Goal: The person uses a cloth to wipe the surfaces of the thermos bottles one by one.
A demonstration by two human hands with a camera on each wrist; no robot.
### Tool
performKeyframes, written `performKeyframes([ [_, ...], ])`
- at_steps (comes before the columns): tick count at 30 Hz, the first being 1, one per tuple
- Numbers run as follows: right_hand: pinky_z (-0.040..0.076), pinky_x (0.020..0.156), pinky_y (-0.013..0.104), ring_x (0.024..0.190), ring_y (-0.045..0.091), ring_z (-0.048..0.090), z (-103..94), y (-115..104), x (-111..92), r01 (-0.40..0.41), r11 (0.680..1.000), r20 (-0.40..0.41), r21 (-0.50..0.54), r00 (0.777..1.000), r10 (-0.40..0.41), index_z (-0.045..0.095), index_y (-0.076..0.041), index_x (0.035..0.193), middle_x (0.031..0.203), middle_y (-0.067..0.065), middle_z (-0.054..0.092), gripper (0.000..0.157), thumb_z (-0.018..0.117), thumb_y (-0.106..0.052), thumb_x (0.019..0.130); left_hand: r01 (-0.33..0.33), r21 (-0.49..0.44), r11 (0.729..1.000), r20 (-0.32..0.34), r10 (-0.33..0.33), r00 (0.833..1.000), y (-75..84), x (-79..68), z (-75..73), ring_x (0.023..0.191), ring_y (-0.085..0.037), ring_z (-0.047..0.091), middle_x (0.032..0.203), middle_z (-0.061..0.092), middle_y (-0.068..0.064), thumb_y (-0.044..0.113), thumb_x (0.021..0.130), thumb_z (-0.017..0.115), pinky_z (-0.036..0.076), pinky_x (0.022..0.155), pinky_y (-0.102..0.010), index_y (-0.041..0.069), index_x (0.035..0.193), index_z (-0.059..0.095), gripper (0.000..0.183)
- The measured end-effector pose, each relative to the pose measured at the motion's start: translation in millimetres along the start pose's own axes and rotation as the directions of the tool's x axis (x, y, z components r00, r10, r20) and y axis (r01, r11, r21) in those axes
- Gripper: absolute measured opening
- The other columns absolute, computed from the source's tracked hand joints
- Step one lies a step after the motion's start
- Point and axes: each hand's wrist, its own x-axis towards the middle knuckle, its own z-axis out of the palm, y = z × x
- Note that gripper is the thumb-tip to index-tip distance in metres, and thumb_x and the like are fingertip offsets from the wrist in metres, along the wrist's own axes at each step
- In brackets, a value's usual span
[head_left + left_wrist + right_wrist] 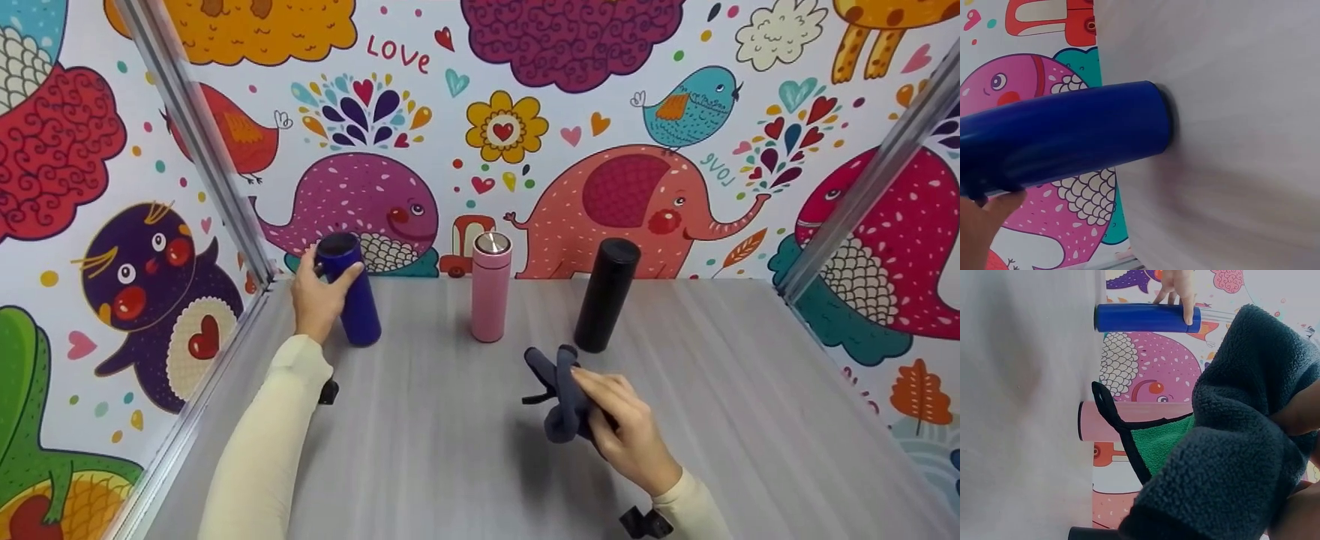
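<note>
My left hand [319, 294] grips the upper part of a blue bottle [361, 307], which stands upright at the left of the table; in the left wrist view the base of the blue bottle [1100, 124] meets the tabletop. Bunched in my right hand [630, 431] is a dark grey-blue cloth [568, 405], held above the table in front of the black bottle. The right wrist view shows the fluffy cloth [1224, 461] with a green patch [1157, 447], black edging and a hanging loop. Part of the right hand's fingers is hidden behind the cloth.
A pink bottle [490, 296] with a silver-topped lid stands mid-table, and a black bottle [607, 296] stands to its right. Behind them rises a cartoon-printed wall [502, 202], with metal posts [202, 142] at the corners of the grey table [420, 450].
</note>
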Motion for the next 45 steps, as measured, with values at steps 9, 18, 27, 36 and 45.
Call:
performKeyframes([
  [9, 0.047, 0.096, 0.024, 0.098, 0.035, 0.063, 1.6, -3, -3, -0.013, 1.0, 0.003, 0.005, 1.0, 0.013, 0.067, 0.011, 0.119, 0.116, 0.024, 0.068, 0.052, 0.054, 0.028, 0.071, -0.018, -0.009, 1.0, 0.014, 0.018, 1.0, -3.9, -3.7, 1.3, 0.137, -0.034, 0.043, 0.148, 0.045, -0.016, 0.044, 0.088, 0.076, 0.032, 0.113, -0.052, 0.008, 0.152, 0.035, 0.084],
  [18, 0.047, 0.097, 0.023, 0.099, 0.035, 0.062, 2.4, -7, -2, -0.027, 0.999, 0.023, 0.023, 0.999, 0.027, 0.067, 0.011, 0.119, 0.117, 0.022, 0.068, 0.055, 0.055, 0.031, 0.069, 0.025, 0.046, 0.999, 0.026, -0.026, 0.999, 8.0, -9.8, -2.3, 0.145, -0.031, 0.03, 0.16, 0.03, -0.015, 0.046, 0.086, 0.077, 0.024, 0.117, -0.053, 0.013, 0.16, 0.014, 0.102],
  [27, 0.047, 0.097, 0.023, 0.098, 0.036, 0.063, 0.3, -8, -1, -0.03, 0.999, 0.01, 0.024, 1.0, 0.03, 0.067, 0.011, 0.119, 0.117, 0.022, 0.068, 0.054, 0.055, 0.031, 0.07, -0.061, 0.128, 0.99, 0.008, 0.061, 0.998, 38.7, -42.8, -19.2, 0.142, -0.033, 0.034, 0.155, 0.034, -0.018, 0.054, 0.081, 0.079, 0.027, 0.116, -0.052, 0.006, 0.157, 0.022, 0.106],
  [36, 0.047, 0.097, 0.023, 0.098, 0.033, 0.062, 0.5, -10, -4, -0.025, 1.0, 0.006, 0.012, 1.0, 0.025, 0.068, 0.012, 0.116, 0.114, 0.024, 0.068, 0.053, 0.056, 0.031, 0.068, -0.073, 0.062, 0.995, 0.092, 0.067, 0.993, 43.0, -116.7, -25.3, 0.139, -0.033, 0.039, 0.153, 0.039, -0.018, 0.054, 0.08, 0.08, 0.036, 0.111, -0.051, 0.006, 0.154, 0.03, 0.101],
  [45, 0.047, 0.097, 0.022, 0.099, 0.035, 0.063, -1.8, -11, -3, -0.034, 0.999, 0.012, 0.02, 0.999, 0.033, 0.067, 0.013, 0.117, 0.116, 0.025, 0.067, 0.055, 0.056, 0.033, 0.068, -0.131, 0.032, 0.991, 0.151, 0.125, 0.981, 40.8, -156.4, -21.4, 0.136, -0.033, 0.043, 0.149, 0.042, -0.017, 0.052, 0.08, 0.08, 0.036, 0.111, -0.049, 0.002, 0.151, 0.034, 0.098],
])
